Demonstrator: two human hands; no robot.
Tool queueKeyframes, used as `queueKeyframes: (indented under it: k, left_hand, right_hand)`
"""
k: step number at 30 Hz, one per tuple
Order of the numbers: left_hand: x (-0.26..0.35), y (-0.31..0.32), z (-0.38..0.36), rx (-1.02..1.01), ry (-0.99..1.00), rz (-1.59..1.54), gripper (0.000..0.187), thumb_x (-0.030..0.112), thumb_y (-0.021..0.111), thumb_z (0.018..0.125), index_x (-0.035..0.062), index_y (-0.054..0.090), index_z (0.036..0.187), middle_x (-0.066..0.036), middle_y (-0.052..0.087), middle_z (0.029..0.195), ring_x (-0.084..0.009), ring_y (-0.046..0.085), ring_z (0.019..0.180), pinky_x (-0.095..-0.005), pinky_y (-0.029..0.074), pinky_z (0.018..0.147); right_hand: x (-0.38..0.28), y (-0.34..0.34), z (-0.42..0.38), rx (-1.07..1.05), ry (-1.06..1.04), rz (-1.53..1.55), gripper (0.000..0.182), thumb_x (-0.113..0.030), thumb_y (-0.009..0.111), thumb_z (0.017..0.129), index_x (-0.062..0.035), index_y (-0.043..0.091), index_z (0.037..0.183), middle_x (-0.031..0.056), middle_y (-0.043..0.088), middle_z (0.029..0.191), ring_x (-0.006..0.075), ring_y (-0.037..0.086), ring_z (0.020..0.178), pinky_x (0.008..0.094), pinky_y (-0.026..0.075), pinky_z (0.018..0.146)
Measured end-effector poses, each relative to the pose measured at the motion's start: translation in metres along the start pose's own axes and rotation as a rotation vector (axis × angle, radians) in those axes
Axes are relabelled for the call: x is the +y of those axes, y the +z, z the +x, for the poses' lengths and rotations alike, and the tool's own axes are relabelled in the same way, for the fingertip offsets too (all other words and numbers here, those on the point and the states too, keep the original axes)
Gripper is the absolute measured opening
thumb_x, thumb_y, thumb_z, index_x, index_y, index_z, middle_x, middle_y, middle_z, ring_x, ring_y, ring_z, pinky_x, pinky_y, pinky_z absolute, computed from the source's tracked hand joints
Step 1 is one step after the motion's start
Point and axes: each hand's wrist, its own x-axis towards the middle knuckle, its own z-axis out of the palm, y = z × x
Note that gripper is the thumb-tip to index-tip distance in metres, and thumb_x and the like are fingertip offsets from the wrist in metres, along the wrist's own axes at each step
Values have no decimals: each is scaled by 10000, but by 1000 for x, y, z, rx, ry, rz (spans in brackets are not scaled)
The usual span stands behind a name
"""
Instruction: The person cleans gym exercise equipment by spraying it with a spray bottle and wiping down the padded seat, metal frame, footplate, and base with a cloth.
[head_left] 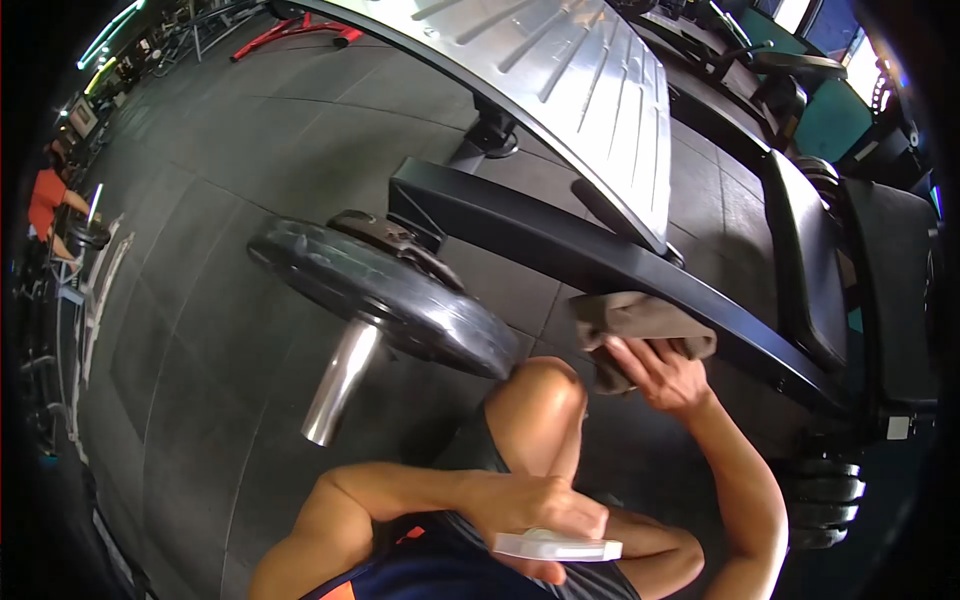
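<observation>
My right hand [660, 378] presses a brown-grey cloth [640, 325] against the side of a black metal beam [560, 240] of a gym machine. Low in the view, over my bent legs, my left hand [540, 510] is closed around a white plastic object [560, 547], perhaps the top of a spray bottle; its lower part is hidden. Left of the cloth, a dark weight plate [390, 290] sits on a shiny metal bar end [343, 385], close to my knee.
A ridged metal footplate [570, 80] slopes above the beam. Black padded seats [805, 260] stand at the right, with stacked weights [825, 500] below them. A person in orange [47, 200] is at the far left. A red frame [290, 35] stands at the top.
</observation>
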Motion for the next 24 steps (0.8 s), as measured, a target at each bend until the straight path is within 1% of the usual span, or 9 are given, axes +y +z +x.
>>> queueKeyframes:
  k: [2, 5, 6, 9, 11, 12, 19, 20, 24]
  left_hand:
    - [7, -2, -21, 77, -6, -43, 334, 280, 685, 892, -28, 559, 916, -138, 564, 839, -316, 589, 741, -398, 480, 643]
    - [17, -1, -47, 158, -40, -51, 349, 291, 669, 901, -37, 569, 966, -135, 601, 867, -298, 620, 771, -383, 502, 668]
    - [20, -2, -52, 161, -81, -32, 358, 304, 657, 908, -38, 571, 972, -135, 602, 868, -300, 620, 766, -383, 505, 668]
    - [28, -6, -60, 180, -185, -10, 389, 340, 620, 916, -42, 595, 984, -150, 616, 885, -316, 634, 777, -381, 520, 678]
    - [28, -7, -62, 218, -187, -22, 376, 323, 631, 899, -43, 607, 976, -159, 626, 896, -321, 645, 799, -378, 527, 691]
    - [28, -9, -63, 238, -187, -29, 369, 315, 636, 890, -44, 612, 972, -164, 631, 902, -324, 650, 809, -376, 531, 698]
    - [24, -19, -73, 235, -252, -46, 459, 423, 597, 904, -33, 639, 945, -170, 648, 932, -327, 658, 802, -393, 534, 682]
    - [23, -20, -74, 233, -249, -45, 461, 425, 600, 902, -33, 638, 946, -169, 648, 931, -326, 657, 801, -393, 533, 681]
    - [21, -20, -68, 239, -154, -36, 411, 378, 626, 905, -27, 615, 974, -137, 643, 878, -259, 656, 772, -351, 539, 661]
  right_hand:
    - [-11, 9, 57, -8, 14, -104, 767, -239, 622, 793, -172, 373, 1515, 38, 552, 1385, 250, 578, 1140, 510, 419, 1042]
    - [-28, -1, 155, 125, 6, -236, 781, -223, 579, 791, -134, 337, 1529, 73, 367, 1554, 312, 484, 1242, 439, 460, 1002]
    - [-28, -7, 189, 245, -15, -165, 754, -193, 552, 812, -114, 331, 1529, 65, 362, 1558, 317, 507, 1245, 337, 555, 839]
    - [-33, -13, 272, 287, 55, 82, 657, -252, 596, 866, -21, 390, 1446, 156, 469, 1436, 380, 540, 1217, 424, 553, 879]
    - [-22, -29, 314, 50, 121, 363, 679, -258, 674, 850, -16, 399, 1422, 191, 511, 1356, 384, 609, 1076, 428, 565, 811]
    - [-19, -42, 322, -111, 187, 515, 690, -256, 695, 837, -35, 403, 1422, 207, 518, 1334, 385, 625, 1030, 428, 567, 792]
    - [-23, -19, 213, 206, 178, -84, 892, -150, 678, 764, -299, 280, 1548, 218, 492, 1376, 314, 626, 998, 392, 565, 771]
    - [-23, -19, 208, 280, 175, -190, 843, -162, 635, 788, -305, 288, 1543, 217, 514, 1343, 291, 628, 951, 388, 565, 749]
    - [-38, -22, 259, -27, 264, -60, 605, -149, 536, 905, -101, 367, 1484, 216, 570, 1250, 258, 665, 880, 346, 566, 654]
